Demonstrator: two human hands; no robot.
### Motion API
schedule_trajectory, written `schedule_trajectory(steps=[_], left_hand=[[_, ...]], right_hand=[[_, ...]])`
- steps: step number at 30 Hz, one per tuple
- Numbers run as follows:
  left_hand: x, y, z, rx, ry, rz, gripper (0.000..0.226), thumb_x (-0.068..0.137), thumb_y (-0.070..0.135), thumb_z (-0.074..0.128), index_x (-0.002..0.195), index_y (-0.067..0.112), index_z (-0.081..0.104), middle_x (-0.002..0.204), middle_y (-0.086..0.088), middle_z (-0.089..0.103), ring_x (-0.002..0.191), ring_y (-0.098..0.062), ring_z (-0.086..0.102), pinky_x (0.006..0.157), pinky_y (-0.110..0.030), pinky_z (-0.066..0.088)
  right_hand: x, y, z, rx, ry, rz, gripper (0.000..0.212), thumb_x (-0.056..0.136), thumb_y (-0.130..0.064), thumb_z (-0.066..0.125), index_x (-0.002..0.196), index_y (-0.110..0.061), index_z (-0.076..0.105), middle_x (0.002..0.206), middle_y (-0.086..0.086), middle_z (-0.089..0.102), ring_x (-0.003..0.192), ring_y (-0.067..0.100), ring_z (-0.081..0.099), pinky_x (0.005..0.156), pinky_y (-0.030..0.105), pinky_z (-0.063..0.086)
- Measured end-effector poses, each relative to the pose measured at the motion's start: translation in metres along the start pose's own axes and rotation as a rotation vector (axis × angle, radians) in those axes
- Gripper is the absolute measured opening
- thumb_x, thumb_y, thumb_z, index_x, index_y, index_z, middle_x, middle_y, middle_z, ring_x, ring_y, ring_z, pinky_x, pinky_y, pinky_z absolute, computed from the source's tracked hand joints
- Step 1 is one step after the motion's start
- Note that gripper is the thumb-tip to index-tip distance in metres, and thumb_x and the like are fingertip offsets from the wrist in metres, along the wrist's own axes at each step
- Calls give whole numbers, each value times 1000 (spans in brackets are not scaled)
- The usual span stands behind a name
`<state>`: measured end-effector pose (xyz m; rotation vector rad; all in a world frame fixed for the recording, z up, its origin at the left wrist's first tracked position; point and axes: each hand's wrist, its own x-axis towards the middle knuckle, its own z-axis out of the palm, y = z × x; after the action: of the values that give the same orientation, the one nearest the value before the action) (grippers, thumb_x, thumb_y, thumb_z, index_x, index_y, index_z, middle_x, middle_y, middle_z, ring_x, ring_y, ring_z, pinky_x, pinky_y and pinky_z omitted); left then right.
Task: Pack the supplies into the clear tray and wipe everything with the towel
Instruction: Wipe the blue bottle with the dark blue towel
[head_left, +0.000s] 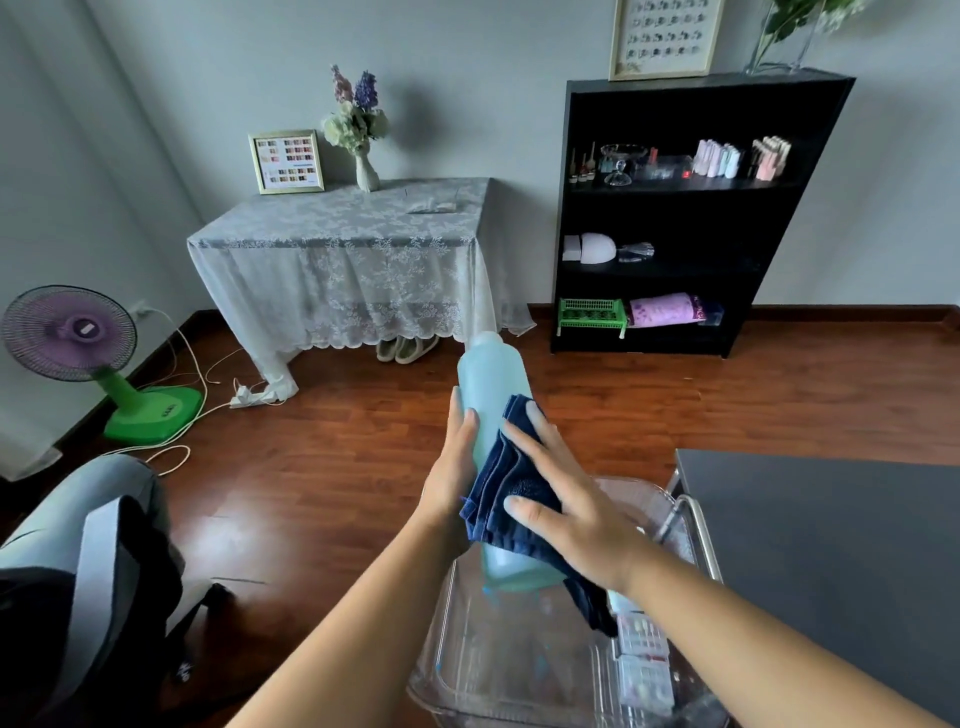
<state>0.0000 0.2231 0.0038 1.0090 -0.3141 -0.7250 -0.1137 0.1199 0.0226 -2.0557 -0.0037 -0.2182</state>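
Observation:
A tall pale blue bottle (492, 384) is held tilted above the clear tray (467, 670). My left hand (452, 467) grips the bottle's left side. My right hand (566, 499) lies flat on a folded dark blue towel (501, 499) and presses it against the bottle's right side. The towel hangs down over the bottle's lower part. Inside the tray, at its right, lie small boxes of nail supplies (644, 660), partly hidden by my right forearm.
A dark table top (831, 545) stands at the right, next to the tray. A black shelf (691, 218) with supplies stands against the back wall, with a lace-covered table (337, 244) to its left. A fan (78, 353), cables and a chair (88, 571) are at the left.

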Motion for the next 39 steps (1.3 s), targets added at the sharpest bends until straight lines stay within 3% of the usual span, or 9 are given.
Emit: schedule_trajectory(steps=[4, 10, 14, 18, 23, 29, 33, 37, 39], left_hand=[[-6, -1, 14, -21, -88, -172, 34, 93, 51, 45, 118, 38, 65, 112, -8, 71, 94, -25, 70, 77, -42, 57], [-7, 2, 24, -16, 19, -137, 40, 92, 39, 54, 129, 23, 56, 110, -18, 69, 87, -33, 68, 73, -45, 56], [-2, 15, 19, -28, 4, -57, 47, 88, 50, 50, 132, 34, 52, 127, -13, 62, 107, -32, 63, 86, -48, 54], [2, 18, 16, 246, 10, 60, 35, 97, 47, 41, 131, 50, 45, 135, 7, 56, 116, -14, 60, 92, -36, 51], [-2, 23, 29, 26, -240, -103, 44, 100, 42, 36, 143, 33, 38, 147, -6, 44, 133, -27, 44, 109, -46, 35], [-1, 24, 40, 74, -257, -136, 34, 103, 20, 37, 134, 13, 47, 140, -16, 51, 72, 4, 67, 64, -18, 53], [-9, 28, 48, 20, -169, 47, 42, 98, 25, 47, 139, 28, 43, 136, -19, 54, 114, -38, 58, 96, -56, 45], [1, 43, 40, 78, -120, 66, 52, 87, 38, 57, 138, 32, 44, 135, -18, 54, 120, -39, 54, 101, -58, 43], [4, 43, 39, 95, -120, 40, 50, 90, 38, 55, 138, 35, 43, 134, -16, 55, 120, -37, 55, 101, -57, 43]], right_hand=[[41, -1, -24, -90, 128, 50, 59, 95, -33, 50, 144, -45, 20, 155, -23, -11, 144, 12, -19, 118, 44, -3], [53, -14, -33, 206, 197, 112, 68, 93, -22, 55, 149, -31, 16, 159, -9, 8, 139, -2, 20, 115, 25, 23], [0, -18, -7, 406, 142, 144, 79, 81, -43, 63, 144, -49, 15, 154, -16, 25, 130, 1, 41, 106, 32, 40], [-20, -20, 7, 303, 220, 28, 71, 91, -36, 55, 146, -44, 12, 154, -30, -6, 139, -14, 5, 118, 25, 18], [5, -19, -11, 64, 300, -30, 59, 94, -38, 44, 141, -51, 11, 152, -33, -12, 141, -3, -21, 117, 33, -7], [48, -29, -61, 134, 273, 20, 57, 96, -33, 47, 146, -34, 22, 156, -22, 0, 143, -4, -3, 120, 30, 7], [19, -34, -41, 451, 219, 37, 75, 87, -38, 59, 148, -39, 15, 157, -18, 16, 133, -14, 27, 109, 15, 30], [-23, -32, -7, 433, 200, -36, 67, 91, -29, 56, 143, -44, 18, 140, -49, 18, 127, -24, 25, 94, -1, 31], [-26, -33, -3, 367, 230, -45, 62, 92, -28, 54, 144, -40, 20, 150, -39, 8, 135, -20, 14, 106, 4, 25]])
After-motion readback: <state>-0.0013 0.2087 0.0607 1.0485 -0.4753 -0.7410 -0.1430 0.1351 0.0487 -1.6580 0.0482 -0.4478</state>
